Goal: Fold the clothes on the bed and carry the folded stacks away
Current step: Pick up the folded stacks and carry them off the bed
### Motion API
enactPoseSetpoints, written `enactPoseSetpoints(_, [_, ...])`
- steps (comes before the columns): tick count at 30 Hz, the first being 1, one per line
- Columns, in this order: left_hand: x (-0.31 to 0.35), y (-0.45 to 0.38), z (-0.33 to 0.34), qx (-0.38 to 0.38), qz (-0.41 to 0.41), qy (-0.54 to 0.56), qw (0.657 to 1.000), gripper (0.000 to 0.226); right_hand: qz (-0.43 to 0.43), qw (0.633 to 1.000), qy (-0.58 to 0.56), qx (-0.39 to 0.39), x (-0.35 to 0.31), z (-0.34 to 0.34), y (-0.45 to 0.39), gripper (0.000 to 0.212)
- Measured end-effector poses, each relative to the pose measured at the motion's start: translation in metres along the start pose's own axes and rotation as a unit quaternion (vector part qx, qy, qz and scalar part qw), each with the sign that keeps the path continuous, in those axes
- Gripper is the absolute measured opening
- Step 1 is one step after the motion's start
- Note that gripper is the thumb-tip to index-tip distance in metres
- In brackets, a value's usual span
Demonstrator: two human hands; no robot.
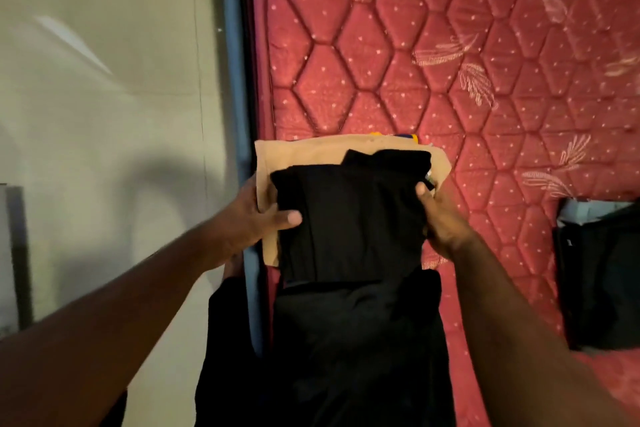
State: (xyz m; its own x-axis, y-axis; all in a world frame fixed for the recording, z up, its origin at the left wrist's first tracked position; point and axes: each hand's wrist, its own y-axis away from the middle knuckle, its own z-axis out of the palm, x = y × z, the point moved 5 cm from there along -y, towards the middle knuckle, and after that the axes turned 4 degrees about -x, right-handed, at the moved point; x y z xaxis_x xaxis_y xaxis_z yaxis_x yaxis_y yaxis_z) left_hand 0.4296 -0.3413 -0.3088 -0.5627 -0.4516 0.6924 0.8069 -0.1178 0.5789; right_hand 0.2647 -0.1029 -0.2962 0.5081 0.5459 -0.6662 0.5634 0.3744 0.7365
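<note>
A red quilted mattress with a stitched diamond grid, small pale dots and pale feather motifs fills the right and upper part of the view. Along its left edge runs a dark blue-grey bed frame rail, and beyond that lies a smooth pale beige floor carrying soft shadows of the arms. A dark folded cloth pile sits at the right edge of the mattress, partly cut off by the frame.

No brand, label or writing can be read anywhere.

The stack of folded clothes sits at the mattress's left edge, close to the person. On top is a folded black garment, its long axis running away from the person towards the far side of the bed. Beneath it lies a folded tan garment, wider and showing at the far and left sides, with a sliver of yellow and blue fabric peeking out at the far end.

The left hand grips the stack's left side, thumb pressed on the black cloth, fingers curled under the tan edge. The right hand clasps the right side, thumb on top, fingers tucked beneath out of sight. More black fabric hangs below the stack near the person's body.
</note>
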Motion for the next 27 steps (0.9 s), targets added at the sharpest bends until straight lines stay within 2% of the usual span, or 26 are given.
enactPoseSetpoints(2, [0.0, 0.003, 0.003, 0.017, 0.005, 0.051, 0.999, 0.055, 0.011, 0.999, -0.039, -0.006, -0.005, 0.021, -0.003, 0.092])
enactPoseSetpoints(4, [0.002, 0.007, -0.008, 0.06, 0.009, 0.113, 0.992, 0.051, 0.031, 0.996, -0.08, -0.038, -0.012, 0.043, -0.007, 0.073])
enactPoseSetpoints(8, [-0.006, 0.037, -0.055, 0.127, 0.015, 0.173, 0.977, 0.056, 0.047, 0.993, -0.071, -0.081, -0.028, 0.103, -0.015, 0.1])
enactPoseSetpoints(15, [-0.052, 0.157, -0.159, 0.24, 0.039, 0.241, 0.94, 0.056, 0.041, 0.987, 0.0, -0.155, -0.044, 0.266, -0.021, 0.094])
enactPoseSetpoints(19, [-0.111, 0.292, -0.242, 0.364, 0.057, 0.301, 0.88, 0.046, 0.052, 0.967, 0.084, -0.233, -0.041, 0.435, 0.005, 0.064])
enactPoseSetpoints(21, [-0.137, 0.352, -0.27, 0.408, 0.07, 0.319, 0.852, 0.049, 0.046, 0.946, 0.137, -0.29, -0.038, 0.509, 0.023, 0.072])
enactPoseSetpoints(23, [-0.173, 0.431, -0.302, 0.461, 0.096, 0.35, 0.81, 0.047, 0.044, 0.922, 0.201, -0.329, -0.026, 0.603, 0.053, 0.077])
enactPoseSetpoints(25, [-0.217, 0.505, -0.328, 0.509, 0.115, 0.385, 0.761, 0.045, 0.029, 0.898, 0.249, -0.361, -0.009, 0.69, 0.085, 0.057])
enactPoseSetpoints(27, [-0.269, 0.574, -0.349, 0.548, 0.115, 0.426, 0.711, 0.044, 0.026, 0.874, 0.292, -0.388, 0.022, 0.771, 0.115, 0.05])
